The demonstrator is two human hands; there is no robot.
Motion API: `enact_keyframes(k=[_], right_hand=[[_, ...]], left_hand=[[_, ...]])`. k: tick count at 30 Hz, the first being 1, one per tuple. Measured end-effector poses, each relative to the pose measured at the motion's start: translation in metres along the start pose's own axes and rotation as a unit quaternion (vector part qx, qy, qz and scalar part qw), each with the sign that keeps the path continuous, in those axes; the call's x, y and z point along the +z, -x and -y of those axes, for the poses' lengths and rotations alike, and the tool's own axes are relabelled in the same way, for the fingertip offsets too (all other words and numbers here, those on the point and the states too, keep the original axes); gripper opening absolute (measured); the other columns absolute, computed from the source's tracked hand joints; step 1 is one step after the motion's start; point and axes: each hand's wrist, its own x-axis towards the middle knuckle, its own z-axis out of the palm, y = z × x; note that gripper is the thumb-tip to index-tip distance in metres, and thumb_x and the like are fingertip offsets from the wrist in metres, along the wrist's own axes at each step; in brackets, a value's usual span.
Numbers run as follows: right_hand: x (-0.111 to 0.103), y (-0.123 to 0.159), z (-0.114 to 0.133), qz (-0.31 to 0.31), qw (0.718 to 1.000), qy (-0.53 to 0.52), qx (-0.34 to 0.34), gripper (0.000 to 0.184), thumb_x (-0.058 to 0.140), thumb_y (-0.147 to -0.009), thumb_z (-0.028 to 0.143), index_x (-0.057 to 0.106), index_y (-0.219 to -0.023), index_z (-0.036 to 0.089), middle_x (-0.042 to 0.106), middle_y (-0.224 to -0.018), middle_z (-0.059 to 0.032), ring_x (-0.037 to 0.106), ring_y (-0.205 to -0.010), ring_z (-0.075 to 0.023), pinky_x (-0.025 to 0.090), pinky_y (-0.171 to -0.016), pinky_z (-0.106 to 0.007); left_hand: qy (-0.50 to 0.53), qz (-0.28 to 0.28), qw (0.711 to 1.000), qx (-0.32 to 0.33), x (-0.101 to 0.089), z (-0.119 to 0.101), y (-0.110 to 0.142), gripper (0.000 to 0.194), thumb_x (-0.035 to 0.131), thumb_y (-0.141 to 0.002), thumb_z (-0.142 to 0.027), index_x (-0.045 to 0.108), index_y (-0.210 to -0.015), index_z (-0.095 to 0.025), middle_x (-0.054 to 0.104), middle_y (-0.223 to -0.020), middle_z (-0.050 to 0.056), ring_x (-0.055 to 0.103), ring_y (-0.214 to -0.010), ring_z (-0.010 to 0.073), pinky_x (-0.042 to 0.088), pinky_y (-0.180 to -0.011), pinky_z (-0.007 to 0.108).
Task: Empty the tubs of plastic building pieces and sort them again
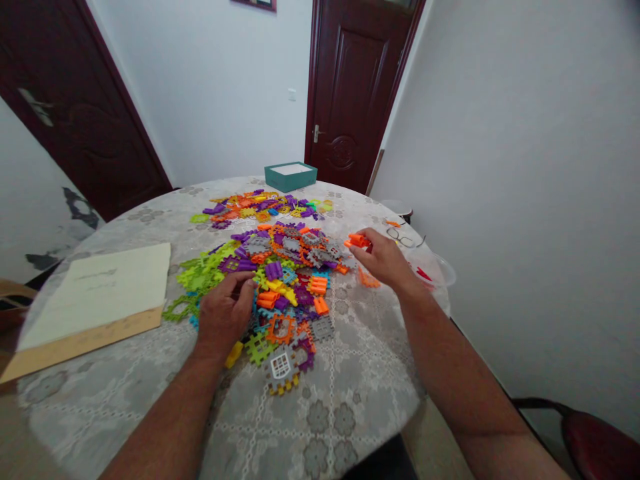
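A heap of colourful plastic building pieces (pixel 290 243) lies in the middle of the table, with gear-edged plates and short ribbed connectors mixed together. My right hand (pixel 383 257) is raised to the right of the heap, its fingers closed on orange connector pieces (pixel 357 240). At the heap's left front edge, my left hand (pixel 227 310) has bent fingers, thumb and forefinger close together by lime-green pieces (pixel 205 270). Whatever those fingertips hold is hidden. Near them are a purple connector (pixel 274 270) and a yellow piece (pixel 283 290). A grey plate with a white window (pixel 281 365) lies in front.
A second pile of pieces (pixel 265 207) is farther back, before a teal box (pixel 291 177). Paper on a board (pixel 100 287) rests at the left. Eyeglasses (pixel 403 238) and a clear plastic container (pixel 440 270) are at the right edge of the round table (pixel 370 373).
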Motion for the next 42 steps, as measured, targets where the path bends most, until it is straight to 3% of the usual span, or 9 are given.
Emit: enact_keyframes(k=[3,7,11,16,21,25,29,37,42], right_hand=[[-0.001,-0.041,-0.023,0.01,0.989,0.135,0.062,0.031,0.062,-0.098,0.04,0.068,-0.119,0.018,0.076,-0.111,-0.0132,0.069,-0.098,-0.0257,0.048,-0.084,-0.032],[0.015,-0.076,-0.048,0.097,0.956,0.249,0.122,0.037,0.057,-0.099,0.042,0.069,-0.123,0.016,0.075,-0.122,-0.0188,0.07,-0.109,-0.0309,0.051,-0.087,-0.035],[0.027,-0.086,-0.059,0.163,0.937,0.28,0.132,0.039,0.058,-0.098,0.042,0.072,-0.124,0.017,0.073,-0.128,-0.0199,0.069,-0.115,-0.0326,0.052,-0.093,-0.038],[0.025,-0.083,-0.061,0.146,0.94,0.282,0.127,0.039,0.059,-0.098,0.039,0.072,-0.13,0.02,0.073,-0.131,-0.0168,0.068,-0.119,-0.0308,0.052,-0.098,-0.04],[0.025,-0.047,-0.034,0.061,0.981,0.178,0.047,0.033,0.056,-0.099,0.028,0.075,-0.123,0.017,0.079,-0.115,-0.0133,0.071,-0.106,-0.0254,0.052,-0.093,-0.036],[0.046,0.002,0.012,0.129,0.988,0.064,-0.052,0.025,0.059,-0.099,0.031,0.075,-0.116,0.021,0.078,-0.111,-0.009,0.07,-0.099,-0.0221,0.052,-0.088,-0.032],[0.069,0.027,0.039,0.128,0.981,0.107,-0.096,0.026,0.059,-0.101,0.029,0.073,-0.121,0.019,0.073,-0.122,-0.0148,0.066,-0.113,-0.0271,0.049,-0.099,-0.037],[0.044,-0.006,-0.011,0.056,0.998,0.002,-0.036,0.022,0.06,-0.099,0.026,0.077,-0.11,0.018,0.077,-0.105,-0.0088,0.069,-0.094,-0.0203,0.051,-0.089,-0.033],[0.015,-0.024,-0.047,0.095,0.99,-0.098,0.02,0.028,0.058,-0.098,0.031,0.077,-0.114,0.017,0.079,-0.103,-0.0072,0.07,-0.087,-0.0187,0.054,-0.079,-0.032]], left_hand=[[-0.002,0.003,1.0,0.013,0.0,0.0,0.0,0.028,0.057,-0.095,-0.035,0.077,-0.107,-0.021,0.08,-0.094,0.003,0.074,-0.081,0.0207,0.056,-0.081,0.032],[-0.004,-0.001,1.0,0.013,0.0,0.001,0.0,0.028,0.057,-0.095,-0.035,0.077,-0.107,-0.022,0.08,-0.096,0.004,0.073,-0.082,0.0206,0.056,-0.082,0.032],[-0.009,-0.008,1.0,-0.003,-0.001,0.002,0.0,0.027,0.057,-0.095,-0.035,0.077,-0.106,-0.022,0.08,-0.096,0.004,0.074,-0.084,0.0209,0.056,-0.084,0.032],[-0.02,-0.011,1.0,-0.015,0.001,0.007,-0.001,0.027,0.056,-0.096,-0.036,0.076,-0.107,-0.023,0.08,-0.098,0.004,0.074,-0.086,0.0214,0.056,-0.088,0.033],[-0.067,0.001,0.998,0.019,0.005,0.016,-0.004,0.032,0.053,-0.097,-0.035,0.074,-0.114,-0.019,0.079,-0.107,0.01,0.073,-0.098,0.0261,0.055,-0.096,0.039],[-0.072,0.001,0.996,0.044,0.006,0.015,-0.003,0.033,0.052,-0.097,-0.035,0.074,-0.116,-0.019,0.079,-0.11,0.01,0.072,-0.103,0.0266,0.054,-0.1,0.04],[-0.06,0.021,0.996,0.064,0.008,0.013,-0.001,0.033,0.052,-0.097,-0.034,0.074,-0.116,-0.017,0.079,-0.111,0.011,0.073,-0.105,0.0267,0.054,-0.101,0.04],[-0.064,0.027,0.994,0.083,0.011,0.015,0.0,0.032,0.053,-0.098,-0.034,0.074,-0.114,-0.017,0.079,-0.112,0.012,0.074,-0.107,0.0271,0.054,-0.102,0.04],[-0.075,0.027,0.994,0.07,0.009,0.016,-0.001,0.032,0.053,-0.097,-0.036,0.075,-0.113,-0.019,0.08,-0.112,0.01,0.074,-0.106,0.027,0.054,-0.102,0.039]])
